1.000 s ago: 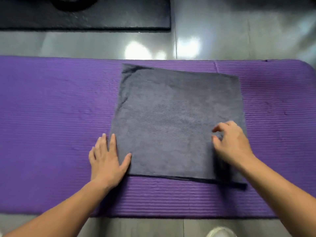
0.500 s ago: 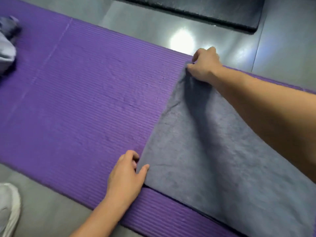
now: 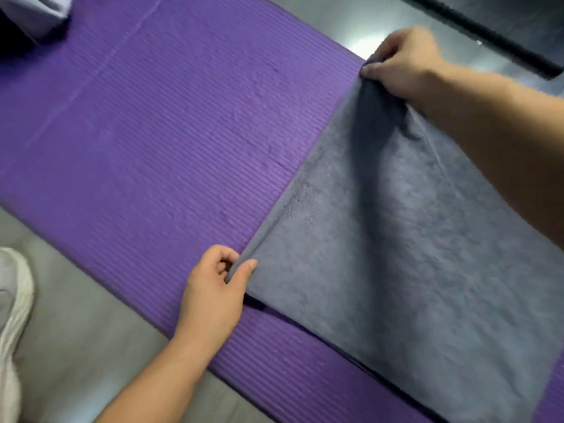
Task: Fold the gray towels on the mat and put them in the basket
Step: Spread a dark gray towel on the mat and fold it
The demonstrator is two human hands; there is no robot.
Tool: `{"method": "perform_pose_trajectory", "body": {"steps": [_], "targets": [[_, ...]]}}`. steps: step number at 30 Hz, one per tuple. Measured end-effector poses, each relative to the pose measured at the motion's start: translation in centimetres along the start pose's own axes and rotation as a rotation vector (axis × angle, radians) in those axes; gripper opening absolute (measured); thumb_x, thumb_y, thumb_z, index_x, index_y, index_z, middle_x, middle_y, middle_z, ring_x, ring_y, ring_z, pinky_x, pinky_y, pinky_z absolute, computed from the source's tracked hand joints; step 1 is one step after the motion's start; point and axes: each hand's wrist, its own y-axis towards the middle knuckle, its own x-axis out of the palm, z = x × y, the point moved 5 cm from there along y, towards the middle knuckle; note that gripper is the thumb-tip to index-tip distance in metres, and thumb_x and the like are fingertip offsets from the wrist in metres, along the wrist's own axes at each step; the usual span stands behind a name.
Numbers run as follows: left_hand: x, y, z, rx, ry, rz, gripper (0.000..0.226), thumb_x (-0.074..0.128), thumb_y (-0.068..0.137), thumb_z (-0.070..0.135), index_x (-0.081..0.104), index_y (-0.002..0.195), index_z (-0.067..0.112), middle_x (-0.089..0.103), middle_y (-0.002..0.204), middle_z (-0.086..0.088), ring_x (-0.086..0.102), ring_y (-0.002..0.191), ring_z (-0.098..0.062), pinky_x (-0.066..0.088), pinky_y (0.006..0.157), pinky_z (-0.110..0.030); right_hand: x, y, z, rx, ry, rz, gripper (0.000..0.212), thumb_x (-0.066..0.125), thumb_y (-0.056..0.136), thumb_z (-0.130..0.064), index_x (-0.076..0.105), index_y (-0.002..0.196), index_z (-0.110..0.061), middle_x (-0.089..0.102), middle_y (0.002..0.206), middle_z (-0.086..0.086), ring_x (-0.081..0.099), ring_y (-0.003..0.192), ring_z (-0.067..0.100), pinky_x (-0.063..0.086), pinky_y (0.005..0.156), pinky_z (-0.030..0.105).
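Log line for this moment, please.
step: fold | left hand: pinches towel near corner | right hand: pinches far corner, raised | towel: on mat

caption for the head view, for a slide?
Left hand and right hand pinch two corners of a gray towel on a purple mat.

Left hand (image 3: 213,288) and right hand (image 3: 403,61) pinch two corners of the gray towel (image 3: 396,254) on the purple mat (image 3: 183,141).
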Motion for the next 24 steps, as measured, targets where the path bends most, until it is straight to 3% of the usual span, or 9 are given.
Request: {"method": "perform_pose_trajectory", "body": {"steps": [4, 6, 8, 10, 11, 12, 17, 22, 24], "targets": [[-3.7, 2.2, 0.1, 0.007, -0.112, 0.151, 0.019, 0.080, 0.086, 0.022, 0.061, 0.082, 0.021, 0.063, 0.073, 0.006, 0.056, 0.065, -0.011, 0.047, 0.065, -0.025, 1.0, 0.5, -4.8, -0.042, 0.173, 0.093, 0.036, 0.081, 0.071, -0.039, 0.068, 0.103, -0.028, 0.065, 0.087, -0.015, 0.063, 0.075, -0.003, 0.054, 0.069, 0.018], [-5.3, 2.6, 0.9, 0.074, -0.110, 0.173, 0.018, 0.079, 0.086, 0.021, 0.062, 0.082, 0.024, 0.063, 0.074, 0.008, 0.056, 0.065, -0.007, 0.048, 0.066, -0.025, 1.3, 0.9, -6.5, -0.060, 0.251, 0.040, 0.028, 0.077, 0.081, -0.037, 0.067, 0.106, -0.028, 0.061, 0.081, -0.017, 0.059, 0.062, -0.011, 0.053, 0.058, 0.015], [-6.1, 2.4, 1.7, 0.148, -0.091, 0.149, 0.017, 0.078, 0.087, 0.020, 0.064, 0.084, 0.028, 0.067, 0.078, 0.009, 0.059, 0.068, -0.006, 0.050, 0.069, -0.025, 1.1, 0.5, -7.5, -0.061, 0.215, -0.076, 0.008, 0.067, 0.093, -0.039, 0.065, 0.091, -0.031, 0.053, 0.073, -0.014, 0.051, 0.045, -0.009, 0.040, 0.044, 0.013], [-6.1, 1.8, 2.6, 0.232, -0.057, 0.114, 0.019, 0.077, 0.088, 0.019, 0.066, 0.085, 0.034, 0.069, 0.085, 0.015, 0.061, 0.072, -0.001, 0.050, 0.072, -0.019, 0.4, 0.3, -7.0, -0.032, 0.243, -0.147, 0.020, 0.065, 0.088, -0.050, 0.061, 0.082, -0.032, 0.057, 0.082, -0.011, 0.064, 0.068, -0.004, 0.048, 0.066, 0.016], [-5.8, 1.3, 3.0, 0.282, -0.038, 0.093, 0.019, 0.077, 0.088, 0.020, 0.066, 0.087, 0.036, 0.069, 0.087, 0.016, 0.062, 0.075, 0.002, 0.049, 0.074, -0.016, -0.4, 0.2, -6.4, -0.037, 0.270, -0.142, 0.024, 0.068, 0.080, -0.054, 0.062, 0.084, -0.032, 0.059, 0.088, -0.011, 0.070, 0.084, 0.002, 0.053, 0.082, 0.023], [-5.4, 0.8, 3.6, 0.341, -0.024, 0.060, 0.017, 0.077, 0.088, 0.022, 0.067, 0.089, 0.035, 0.069, 0.089, 0.015, 0.063, 0.079, 0.002, 0.047, 0.076, -0.014, -1.3, 0.1, -5.6, -0.055, 0.283, -0.129, 0.027, 0.070, 0.074, -0.054, 0.062, 0.086, -0.032, 0.060, 0.090, -0.011, 0.070, 0.090, 0.005, 0.054, 0.088, 0.028], [-1.3, -3.0, 6.1, 0.638, -0.018, -0.197, 0.005, 0.074, 0.088, 0.024, 0.074, 0.088, 0.019, 0.065, 0.083, 0.012, 0.064, 0.079, -0.010, 0.046, 0.075, -0.018, -6.2, -3.3, -0.2, -0.055, 0.343, -0.102, 0.015, 0.069, 0.091, -0.037, 0.060, 0.083, -0.028, 0.053, 0.078, -0.009, 0.054, 0.067, 0.003, 0.056, 0.068, 0.022], [5.1, -6.0, 7.0, 0.725, 0.025, -0.397, 0.009, 0.072, 0.088, 0.033, 0.073, 0.088, 0.024, 0.061, 0.079, 0.015, 0.060, 0.074, -0.004, 0.050, 0.068, -0.037, -9.8, -8.1, 6.0, 0.059, 0.529, -0.031, 0.014, 0.066, 0.096, -0.025, 0.064, 0.082, -0.023, 0.056, 0.064, -0.002, 0.053, 0.053, 0.011, 0.053, 0.058, 0.029], [7.4, -7.2, 7.2, 0.769, 0.105, -0.425, 0.014, 0.070, 0.088, 0.039, 0.072, 0.085, 0.026, 0.055, 0.077, 0.020, 0.053, 0.072, 0.004, 0.048, 0.068, -0.033, -10.5, -9.8, 8.2, 0.118, 0.650, -0.024, 0.016, 0.064, 0.095, -0.021, 0.062, 0.080, -0.021, 0.060, 0.063, 0.000, 0.059, 0.058, 0.016, 0.051, 0.060, 0.030]]}}
